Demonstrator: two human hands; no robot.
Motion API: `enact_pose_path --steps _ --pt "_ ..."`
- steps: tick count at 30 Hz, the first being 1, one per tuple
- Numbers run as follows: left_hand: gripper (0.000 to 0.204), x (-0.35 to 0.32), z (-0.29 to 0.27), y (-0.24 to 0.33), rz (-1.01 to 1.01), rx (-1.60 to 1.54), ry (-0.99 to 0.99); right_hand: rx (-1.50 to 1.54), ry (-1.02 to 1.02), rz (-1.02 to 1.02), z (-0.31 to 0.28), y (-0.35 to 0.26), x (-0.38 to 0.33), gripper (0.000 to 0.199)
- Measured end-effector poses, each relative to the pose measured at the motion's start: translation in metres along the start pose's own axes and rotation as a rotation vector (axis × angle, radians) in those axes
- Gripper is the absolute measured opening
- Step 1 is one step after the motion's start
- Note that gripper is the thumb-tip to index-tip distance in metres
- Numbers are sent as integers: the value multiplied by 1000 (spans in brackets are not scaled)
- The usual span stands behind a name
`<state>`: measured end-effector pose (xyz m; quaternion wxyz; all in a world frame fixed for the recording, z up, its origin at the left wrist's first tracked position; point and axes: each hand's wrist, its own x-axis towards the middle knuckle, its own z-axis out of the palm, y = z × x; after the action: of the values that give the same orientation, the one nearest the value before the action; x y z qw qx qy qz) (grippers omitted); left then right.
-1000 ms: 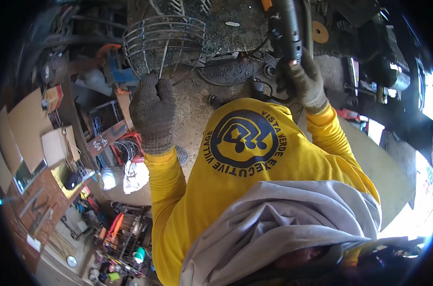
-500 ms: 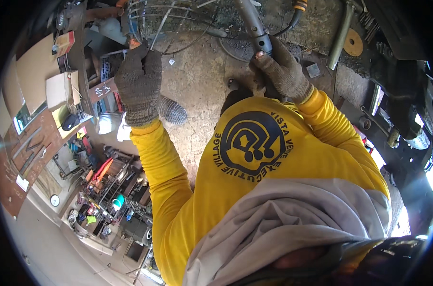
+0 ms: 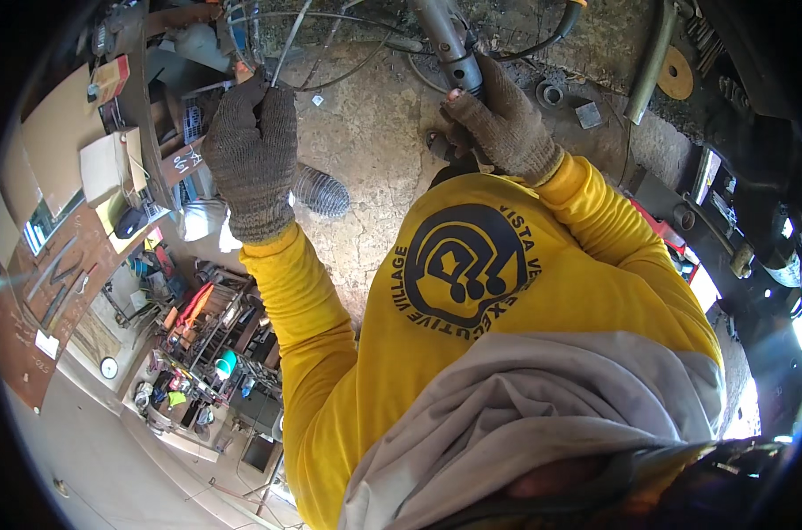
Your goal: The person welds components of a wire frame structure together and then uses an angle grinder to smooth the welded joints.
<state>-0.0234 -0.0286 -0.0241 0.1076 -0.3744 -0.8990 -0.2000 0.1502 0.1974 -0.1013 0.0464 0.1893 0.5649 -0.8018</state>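
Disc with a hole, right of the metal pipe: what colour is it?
The disc is tan to light orange-brown, best seen in the head view.

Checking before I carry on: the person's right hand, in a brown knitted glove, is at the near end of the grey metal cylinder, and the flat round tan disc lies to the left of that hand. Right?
Not quite: in the head view, the flat round tan disc lies to the right of the right hand.
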Motion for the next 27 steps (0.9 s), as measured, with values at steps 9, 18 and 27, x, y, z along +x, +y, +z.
enact_pose_path --steps 9,18,27 --pt "16 1 -1 5 -3 6 0 -41 -8 -20 2 1 0 67" --pt "11 0 -1 -9 209 304 -38 -9 -34 -88 -3 16 6 52" --pt "16 4 -2 5 43 66 -12 288 -24 -136 3 20 4 49"
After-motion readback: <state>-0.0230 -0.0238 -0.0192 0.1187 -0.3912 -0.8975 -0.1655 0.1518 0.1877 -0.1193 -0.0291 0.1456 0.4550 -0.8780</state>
